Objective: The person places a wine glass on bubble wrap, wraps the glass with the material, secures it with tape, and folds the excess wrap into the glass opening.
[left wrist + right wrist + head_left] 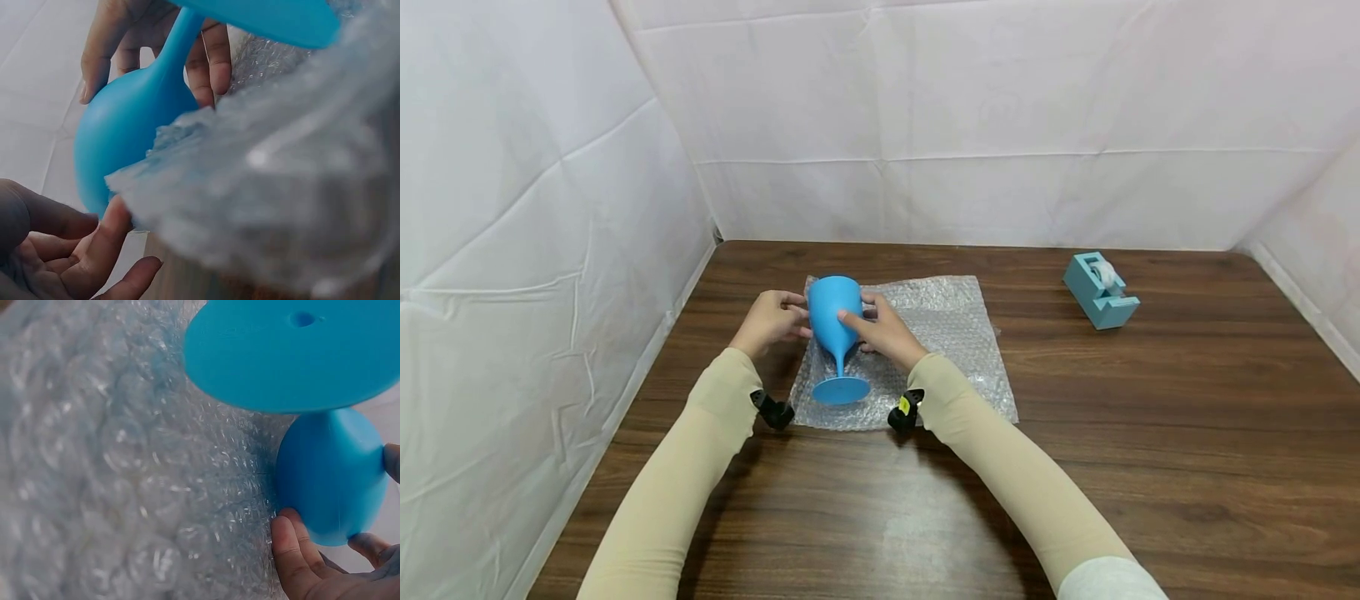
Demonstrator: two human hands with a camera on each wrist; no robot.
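A blue goblet (835, 312) lies tilted over a sheet of bubble wrap (951, 333), its bowl pointing to the far side and its round foot (841, 391) toward me. My right hand (891, 335) grips the bowl from the right, thumb on top and fingers around the side. On the bowl's left is my left hand (772, 321), its fingers loosely bent and apart. In the left wrist view, one fingertip of the left hand (69, 250) meets the edge of the bubble wrap (262, 181) beside the bowl. The right wrist view shows the right hand's fingers (294, 556) against the bowl.
A light blue tape dispenser (1101, 292) with a roll of clear tape stands at the back right of the dark wooden table (1150, 450). White cloth walls (925, 125) close off the back and both sides.
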